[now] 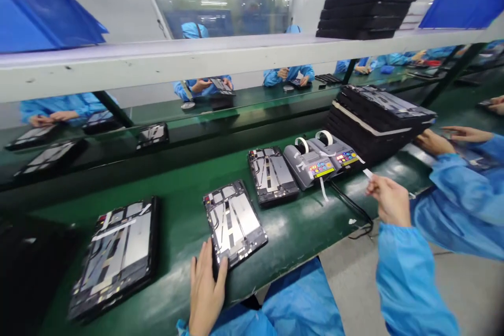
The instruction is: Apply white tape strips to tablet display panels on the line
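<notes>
My left hand (207, 289) rests with fingers apart against the near left corner of an opened tablet (235, 223), whose silver battery and dark cables show. Up off the bench, my right hand (389, 199) pinches a short strip of white tape (367, 174) between thumb and fingers. To the left of that hand stand two grey tape dispensers (309, 165) side by side, with lit buttons and white rolls. A strip of tape (323, 189) hangs from the front of one. Another opened tablet (271, 173) lies just left of the dispensers.
A stack of tablets (132, 247) sits at the left on the green bench (177, 252). Behind the dispensers rises a tall stack of black trays (366, 126). A black cable (354, 202) runs over the bench edge. A co-worker's hands (437, 142) are close on the right. A white shelf (236, 60) crosses overhead.
</notes>
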